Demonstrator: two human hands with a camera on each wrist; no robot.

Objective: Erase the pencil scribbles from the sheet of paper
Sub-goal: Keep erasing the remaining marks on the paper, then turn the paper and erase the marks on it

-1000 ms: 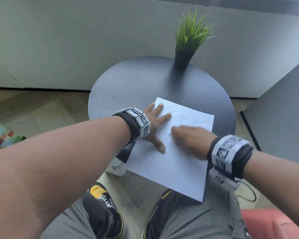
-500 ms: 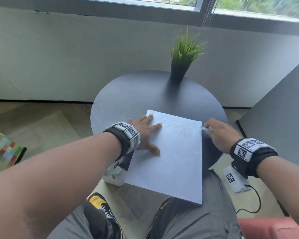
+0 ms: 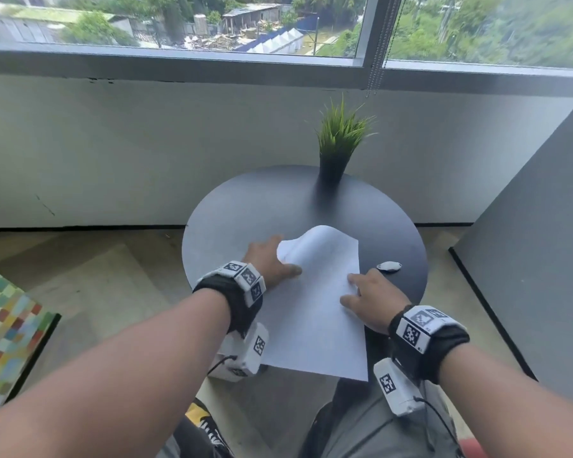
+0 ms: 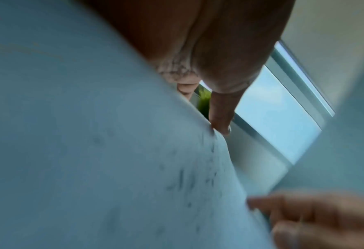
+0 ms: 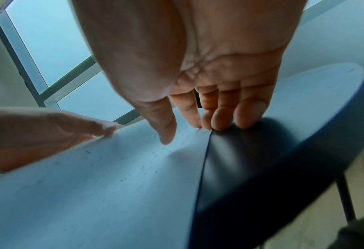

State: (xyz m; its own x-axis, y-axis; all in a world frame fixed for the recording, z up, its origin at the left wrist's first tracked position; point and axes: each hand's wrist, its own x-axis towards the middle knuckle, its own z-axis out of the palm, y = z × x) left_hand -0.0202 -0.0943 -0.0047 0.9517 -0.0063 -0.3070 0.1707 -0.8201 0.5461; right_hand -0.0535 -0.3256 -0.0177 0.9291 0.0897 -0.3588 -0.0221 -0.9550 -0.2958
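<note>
Head view: scribbles nearly gone from sheet of paper (image 3: pixel 315 312), eraser (image 3: pixel 389 266) parked on table (image 3: pixel 245 213); crumbs left. Left hand (image 3: pixel 272 262) pinching lifted edge, right hand (image 3: pixel 371 299) flat, fingers relaxed.

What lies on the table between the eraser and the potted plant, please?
Nothing: in the head view, only bare dark table shows between the eraser and the potted plant. The sheet of paper lies left of that stretch.

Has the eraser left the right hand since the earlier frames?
Yes. The eraser now lies on the round table, right of the paper. The right hand has come back leftward onto the paper's right edge, fingers straight.
</note>
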